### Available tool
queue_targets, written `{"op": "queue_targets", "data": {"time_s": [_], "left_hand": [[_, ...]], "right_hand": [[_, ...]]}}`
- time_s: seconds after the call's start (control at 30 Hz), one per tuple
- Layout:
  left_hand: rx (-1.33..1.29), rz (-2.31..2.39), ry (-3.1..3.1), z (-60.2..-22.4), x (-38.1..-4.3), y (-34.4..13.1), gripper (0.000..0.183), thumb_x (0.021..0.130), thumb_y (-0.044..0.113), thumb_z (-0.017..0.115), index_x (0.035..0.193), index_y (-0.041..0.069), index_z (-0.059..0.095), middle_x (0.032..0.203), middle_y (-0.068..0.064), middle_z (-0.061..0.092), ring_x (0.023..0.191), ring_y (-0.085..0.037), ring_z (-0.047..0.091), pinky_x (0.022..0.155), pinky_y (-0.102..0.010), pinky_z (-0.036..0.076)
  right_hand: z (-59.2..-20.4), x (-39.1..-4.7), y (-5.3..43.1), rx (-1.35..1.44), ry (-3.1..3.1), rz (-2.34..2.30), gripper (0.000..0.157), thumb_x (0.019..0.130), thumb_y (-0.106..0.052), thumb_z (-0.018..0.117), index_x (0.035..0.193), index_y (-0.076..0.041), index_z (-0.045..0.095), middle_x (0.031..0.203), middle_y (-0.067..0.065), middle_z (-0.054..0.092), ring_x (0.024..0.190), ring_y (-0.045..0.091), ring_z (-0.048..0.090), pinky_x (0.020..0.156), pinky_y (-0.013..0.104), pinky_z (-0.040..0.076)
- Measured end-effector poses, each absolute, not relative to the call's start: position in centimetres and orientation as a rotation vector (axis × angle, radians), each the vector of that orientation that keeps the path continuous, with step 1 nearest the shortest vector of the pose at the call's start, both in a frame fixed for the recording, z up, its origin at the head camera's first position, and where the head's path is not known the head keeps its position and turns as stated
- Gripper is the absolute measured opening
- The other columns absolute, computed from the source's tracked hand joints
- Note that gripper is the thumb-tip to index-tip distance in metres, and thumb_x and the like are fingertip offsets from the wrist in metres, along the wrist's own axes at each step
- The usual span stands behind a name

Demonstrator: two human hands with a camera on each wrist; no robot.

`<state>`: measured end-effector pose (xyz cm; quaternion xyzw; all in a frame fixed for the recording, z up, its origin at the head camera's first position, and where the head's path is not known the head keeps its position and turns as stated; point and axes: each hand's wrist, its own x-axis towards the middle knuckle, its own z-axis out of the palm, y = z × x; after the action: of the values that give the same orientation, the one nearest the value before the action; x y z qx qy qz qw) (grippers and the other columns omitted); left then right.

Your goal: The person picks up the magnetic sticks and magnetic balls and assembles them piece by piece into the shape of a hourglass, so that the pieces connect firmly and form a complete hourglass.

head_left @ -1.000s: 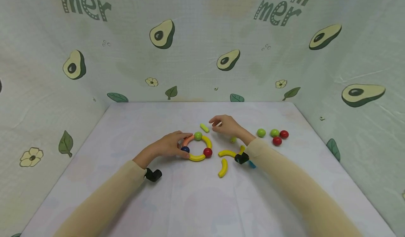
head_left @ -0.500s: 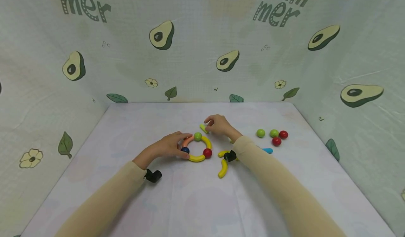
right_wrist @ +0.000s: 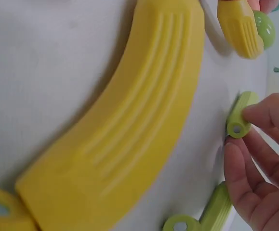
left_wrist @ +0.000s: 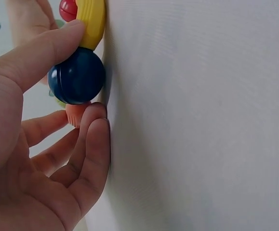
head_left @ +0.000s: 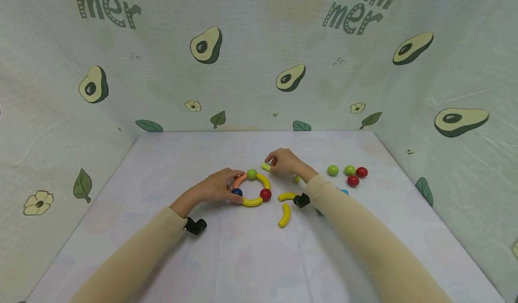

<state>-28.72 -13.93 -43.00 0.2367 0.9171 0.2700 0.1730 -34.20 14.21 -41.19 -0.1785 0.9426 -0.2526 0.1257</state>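
My left hand (head_left: 220, 186) holds the left side of a ring made of curved rods and balls. In the left wrist view its thumb presses on a yellow curved rod (left_wrist: 92, 24), and its fingers reach round the orange rod (left_wrist: 76, 114), with the dark blue ball (left_wrist: 77, 76) between. A green ball (head_left: 252, 174) and a red ball (head_left: 265, 194) also join the ring. Behind the ring my right hand (head_left: 285, 162) pinches a light green straight rod (right_wrist: 242, 115) between thumb and fingers. The rod's end facing the camera shows a grey metal disc.
Loose yellow curved rods (head_left: 285, 216) lie right of the ring, under and beside the right wrist. Another green rod (right_wrist: 217, 208) is below the right hand. A blue piece (head_left: 344, 191) shows past the right sleeve. Green balls (head_left: 333, 170) and red balls (head_left: 353, 180) lie farther right.
My right hand has reached left to the light green rod, taken it between the fingers, and shifted it slightly right and nearer. The left hand has stayed at the ring.
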Motion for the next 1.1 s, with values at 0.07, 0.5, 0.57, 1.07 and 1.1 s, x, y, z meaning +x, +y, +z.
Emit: {"op": "queue_targets", "data": {"time_s": [0.07,0.5,0.57,1.07,1.1], "left_hand": [[0.674,0.765,2.61,-43.1,-28.7,-13.9,0.094,0.08,0.052,0.092,0.158,0.02,0.05,0.138,-0.007,0.057,0.089,-0.018,0.059,0.077,-0.033,0.051],[0.645,0.764,2.64,-42.9,-28.6,-13.6,0.092,0.08,0.054,0.091,0.156,0.021,0.051,0.133,-0.007,0.059,0.091,-0.019,0.058,0.079,-0.035,0.051],[0.643,0.755,2.642,-43.0,-28.6,-13.6,0.092,0.08,0.054,0.091,0.156,0.021,0.051,0.132,-0.006,0.059,0.09,-0.019,0.058,0.077,-0.034,0.051],[0.621,0.723,2.646,-43.0,-28.7,-13.4,0.094,0.079,0.058,0.091,0.156,0.023,0.05,0.132,-0.006,0.058,0.089,-0.018,0.059,0.077,-0.033,0.052],[0.617,0.715,2.65,-43.1,-28.7,-13.4,0.094,0.079,0.058,0.09,0.156,0.022,0.05,0.132,-0.006,0.058,0.089,-0.018,0.059,0.077,-0.033,0.052]], "right_hand": [[-41.0,-34.1,14.4,-0.531,2.736,-0.693,0.036,0.095,-0.006,0.07,0.131,-0.007,0.073,0.114,0.012,0.071,0.097,0.024,0.063,0.086,0.034,0.056],[-41.3,-34.0,14.9,-0.582,2.725,-0.629,0.033,0.097,-0.01,0.072,0.13,-0.007,0.074,0.12,0.013,0.072,0.108,0.026,0.065,0.098,0.041,0.056],[-41.4,-33.9,15.1,-0.587,2.72,-0.649,0.034,0.097,-0.01,0.072,0.131,-0.008,0.074,0.121,0.013,0.072,0.11,0.027,0.065,0.099,0.042,0.056],[-41.2,-33.6,14.7,-0.669,2.703,-0.933,0.032,0.1,-0.012,0.072,0.131,-0.007,0.068,0.123,0.011,0.072,0.112,0.027,0.069,0.099,0.039,0.059],[-41.1,-33.5,14.4,-0.673,2.698,-0.96,0.032,0.1,-0.012,0.073,0.131,-0.007,0.067,0.122,0.011,0.072,0.111,0.027,0.07,0.099,0.038,0.059]]}}
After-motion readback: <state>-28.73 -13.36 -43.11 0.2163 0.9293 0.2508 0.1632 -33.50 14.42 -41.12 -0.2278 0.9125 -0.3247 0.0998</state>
